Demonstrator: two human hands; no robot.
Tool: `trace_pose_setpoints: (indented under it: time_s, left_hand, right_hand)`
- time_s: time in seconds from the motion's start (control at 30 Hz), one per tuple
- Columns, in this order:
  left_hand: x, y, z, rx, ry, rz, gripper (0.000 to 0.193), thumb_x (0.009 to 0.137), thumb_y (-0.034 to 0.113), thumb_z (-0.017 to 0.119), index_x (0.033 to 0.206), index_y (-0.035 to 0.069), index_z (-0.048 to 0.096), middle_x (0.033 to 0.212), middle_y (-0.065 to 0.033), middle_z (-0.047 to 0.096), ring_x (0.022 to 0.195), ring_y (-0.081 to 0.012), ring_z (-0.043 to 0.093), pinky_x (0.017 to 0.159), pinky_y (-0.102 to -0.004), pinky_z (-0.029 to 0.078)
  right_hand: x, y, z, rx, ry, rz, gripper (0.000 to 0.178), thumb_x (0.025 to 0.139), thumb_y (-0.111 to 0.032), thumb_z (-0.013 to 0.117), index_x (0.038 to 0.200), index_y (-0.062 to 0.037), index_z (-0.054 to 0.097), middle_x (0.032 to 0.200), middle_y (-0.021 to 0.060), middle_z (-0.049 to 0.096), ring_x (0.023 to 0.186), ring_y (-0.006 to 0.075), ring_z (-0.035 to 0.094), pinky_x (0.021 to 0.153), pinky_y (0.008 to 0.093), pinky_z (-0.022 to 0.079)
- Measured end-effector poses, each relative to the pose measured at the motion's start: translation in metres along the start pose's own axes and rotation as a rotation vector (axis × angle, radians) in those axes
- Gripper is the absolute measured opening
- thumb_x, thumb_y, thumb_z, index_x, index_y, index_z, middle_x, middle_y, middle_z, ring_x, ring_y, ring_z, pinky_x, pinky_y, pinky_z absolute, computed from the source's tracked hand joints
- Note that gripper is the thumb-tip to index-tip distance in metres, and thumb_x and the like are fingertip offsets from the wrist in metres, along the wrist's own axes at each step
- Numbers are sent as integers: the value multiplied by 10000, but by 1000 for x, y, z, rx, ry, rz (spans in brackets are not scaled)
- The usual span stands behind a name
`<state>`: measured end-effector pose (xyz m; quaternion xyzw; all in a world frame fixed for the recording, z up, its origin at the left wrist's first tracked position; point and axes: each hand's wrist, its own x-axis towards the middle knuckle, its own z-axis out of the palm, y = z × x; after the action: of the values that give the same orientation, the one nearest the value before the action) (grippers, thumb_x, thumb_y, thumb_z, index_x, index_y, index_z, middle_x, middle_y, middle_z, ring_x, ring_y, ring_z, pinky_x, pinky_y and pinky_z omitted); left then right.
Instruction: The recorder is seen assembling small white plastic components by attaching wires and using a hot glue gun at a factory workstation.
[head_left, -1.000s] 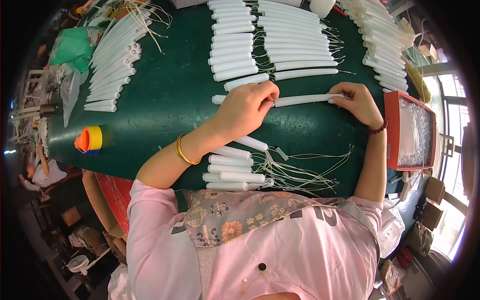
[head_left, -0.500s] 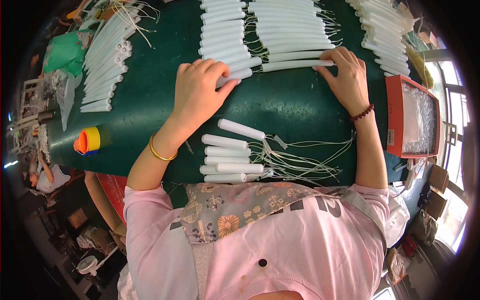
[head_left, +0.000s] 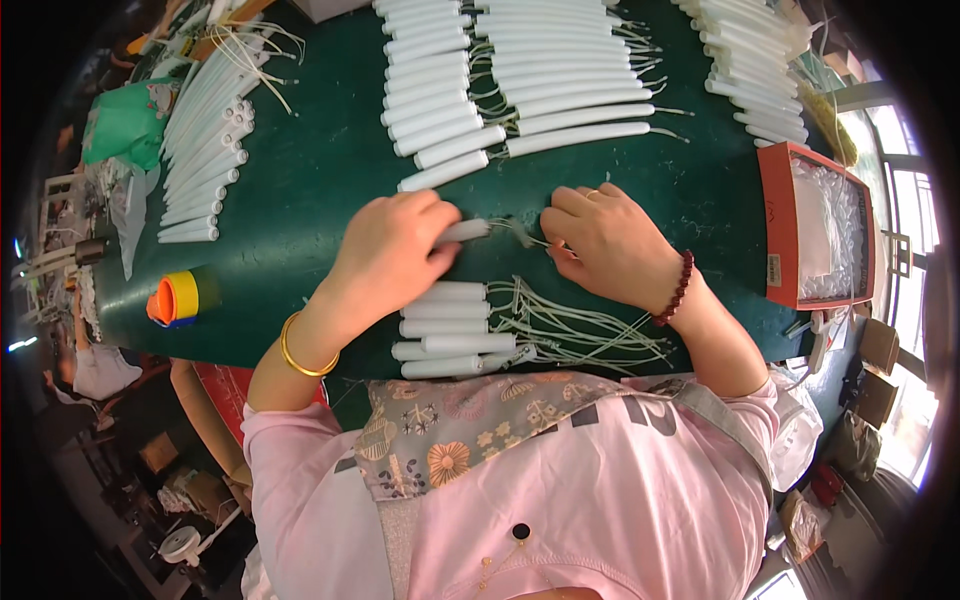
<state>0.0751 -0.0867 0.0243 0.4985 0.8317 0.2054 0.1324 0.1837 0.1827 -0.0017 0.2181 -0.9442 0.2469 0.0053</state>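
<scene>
My left hand (head_left: pixel 395 245) grips a short white tube (head_left: pixel 468 231) above the near part of the table. Thin pale wires (head_left: pixel 503 223) run from the tube's right end, blurred by motion, toward my right hand (head_left: pixel 610 245). The thumb and fingers of that hand are pinched on the wires. Just nearer to me lies a small pile of short white tubes (head_left: pixel 458 313), their wires (head_left: pixel 590 325) trailing right. Beyond my hands, a column of short tubes (head_left: pixel 430 92) sits beside a column of longer white tubes (head_left: pixel 565 95), with wires between them.
More white tubes (head_left: pixel 203 195) lie fanned at the left, and others (head_left: pixel 750 85) at the far right. An orange-red box (head_left: pixel 776 235) with clear plastic wrapping stands right. Rolls of coloured tape (head_left: pixel 180 297) sit left on the green table (head_left: pixel 270 250).
Both hands have come back toward me from the far columns. The left has picked up a short tube from the near pile; the right has let go of a long tube and pinches wires.
</scene>
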Motion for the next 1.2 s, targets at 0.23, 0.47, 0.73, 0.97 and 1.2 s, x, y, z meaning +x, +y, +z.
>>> trace_pose_setpoints:
  time_s: [0.23,0.47,0.73,0.97,1.2]
  left_hand:
    - [38,10,1,42,280,159,250,819,123,844,1039,58,746,1010,-69,631,989,-281,641,825,-424,488]
    - [73,9,41,4,159,335,130,835,132,832,927,94,748,927,-24,645,908,-233,631,823,-389,444]
    - [75,14,33,-54,274,252,56,876,90,794,901,70,747,900,-29,736,854,-243,677,858,-376,479]
    - [69,15,35,-410,261,-46,67,1010,65,683,1015,19,636,849,-83,747,733,-194,682,660,-293,501]
    - [71,12,32,-510,265,-131,93,1019,101,658,1014,43,586,628,-95,628,512,-252,576,512,-373,392]
  right_hand:
    - [-5,47,-47,165,106,270,213,867,-43,767,1057,-17,674,1021,97,701,884,257,679,791,361,548]
    - [-26,59,-93,287,-177,467,114,911,-73,762,999,-3,744,841,57,729,760,156,680,731,322,562]
    - [-42,75,-103,215,-53,429,183,862,9,703,1028,-37,764,951,89,756,860,235,721,730,356,551]
    - [-24,79,-79,393,15,105,329,849,110,584,1116,-10,737,1115,129,733,1064,313,686,967,400,542]
    - [-30,83,-87,572,-298,385,146,935,-54,728,1076,-22,749,930,44,743,822,118,662,709,255,485]
